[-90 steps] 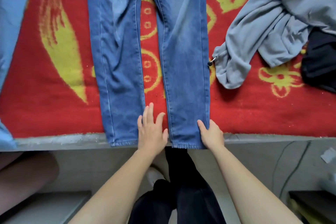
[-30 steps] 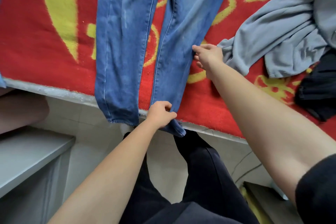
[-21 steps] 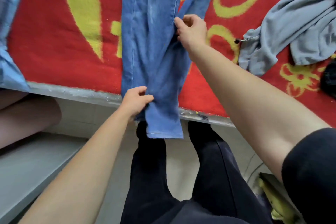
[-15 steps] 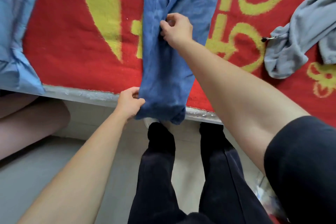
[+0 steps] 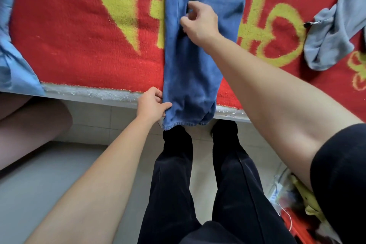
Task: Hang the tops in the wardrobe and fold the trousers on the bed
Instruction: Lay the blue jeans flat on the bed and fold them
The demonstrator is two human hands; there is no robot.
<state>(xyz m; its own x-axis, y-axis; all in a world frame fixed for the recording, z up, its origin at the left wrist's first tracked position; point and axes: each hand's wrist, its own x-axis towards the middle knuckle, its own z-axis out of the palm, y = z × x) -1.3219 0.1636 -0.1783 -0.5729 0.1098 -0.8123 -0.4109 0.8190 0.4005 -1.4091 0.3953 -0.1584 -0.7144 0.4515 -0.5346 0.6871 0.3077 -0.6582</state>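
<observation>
Pinching left edge of jeans (image 5: 194, 69) near hem: left hand (image 5: 151, 105), fingers clamped on denim at bed (image 5: 95, 94) edge. Right hand (image 5: 200, 20) higher on same jeans, fingers loosely curled, grip on cloth unclear. One pair of jeans, legs stacked lengthwise on red-yellow blanket (image 5: 75, 35), hems overhanging bed, waist cut off at top. One grey top (image 5: 334, 33) at right, one light blue garment (image 5: 11, 59) at left, both partly out of frame.

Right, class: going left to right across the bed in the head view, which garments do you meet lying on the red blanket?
Light blue garment at the left edge → blue jeans, legs laid one over the other, with both hands on them → grey garment at the right edge.
</observation>
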